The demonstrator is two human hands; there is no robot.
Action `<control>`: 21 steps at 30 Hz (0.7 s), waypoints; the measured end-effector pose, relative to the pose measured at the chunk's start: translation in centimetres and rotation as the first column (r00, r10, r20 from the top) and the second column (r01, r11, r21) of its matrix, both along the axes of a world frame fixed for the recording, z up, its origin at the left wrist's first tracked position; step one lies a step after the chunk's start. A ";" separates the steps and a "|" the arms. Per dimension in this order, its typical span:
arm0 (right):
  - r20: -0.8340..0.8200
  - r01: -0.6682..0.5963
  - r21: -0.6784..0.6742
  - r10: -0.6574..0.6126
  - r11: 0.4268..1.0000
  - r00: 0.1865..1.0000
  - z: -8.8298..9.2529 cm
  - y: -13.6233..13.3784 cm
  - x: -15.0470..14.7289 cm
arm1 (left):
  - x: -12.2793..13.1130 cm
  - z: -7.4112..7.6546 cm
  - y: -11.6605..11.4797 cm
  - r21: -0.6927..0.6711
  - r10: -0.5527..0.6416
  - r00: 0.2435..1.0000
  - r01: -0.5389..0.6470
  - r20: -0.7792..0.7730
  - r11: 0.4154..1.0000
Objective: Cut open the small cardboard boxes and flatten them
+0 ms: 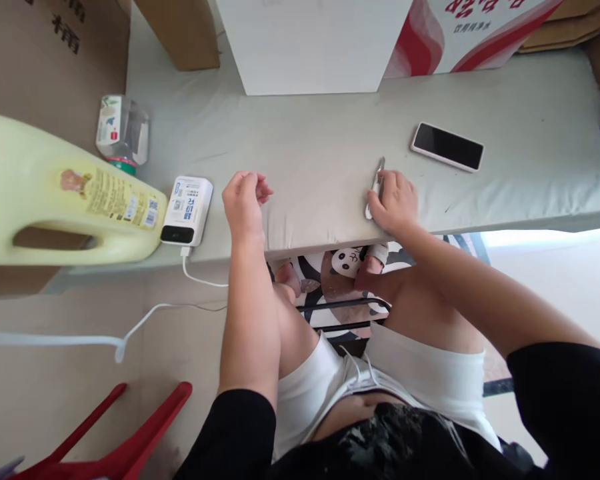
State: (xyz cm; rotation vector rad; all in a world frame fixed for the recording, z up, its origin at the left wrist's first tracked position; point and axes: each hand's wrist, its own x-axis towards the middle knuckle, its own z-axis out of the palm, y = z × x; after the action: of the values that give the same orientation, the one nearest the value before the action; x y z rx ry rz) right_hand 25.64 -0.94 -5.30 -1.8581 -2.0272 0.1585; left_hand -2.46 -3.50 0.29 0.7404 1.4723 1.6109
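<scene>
Right hand [396,202] palm-down on padded table [320,150] — fingers closed on slim metal tool [379,179]. Left hand [243,200] loosely curled, empty.

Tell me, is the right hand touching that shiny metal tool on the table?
Touching. The head view shows the right hand lying over the metal tool, its fingers covering the tool's middle while the tip sticks out.

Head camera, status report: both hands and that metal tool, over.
Right hand gripping slim metal tool on the table. Left hand curled, nothing visible in it. Phone right of the tool, power bank left, both apart from the hands.
</scene>
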 end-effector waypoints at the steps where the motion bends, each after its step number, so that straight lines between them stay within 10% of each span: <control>1: 0.012 0.007 0.000 -0.007 1.000 1.000 0.0 0.0 0.0 | -0.1 0.1 -0.2 0.017 0.004 1.000 -0.005 0.024 1.000; 21: 0.022 -0.024 -0.009 0.024 1.000 0.999 0.6 -0.3 -0.2 | 0.0 0.2 1.4 0.089 -0.199 0.980 0.198 -0.008 0.976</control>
State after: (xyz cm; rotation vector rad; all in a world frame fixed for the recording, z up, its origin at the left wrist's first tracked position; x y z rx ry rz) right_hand 25.48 -1.22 -4.72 -1.8487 -2.0678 0.1539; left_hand -2.44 -2.09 0.46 0.9078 1.2882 1.5309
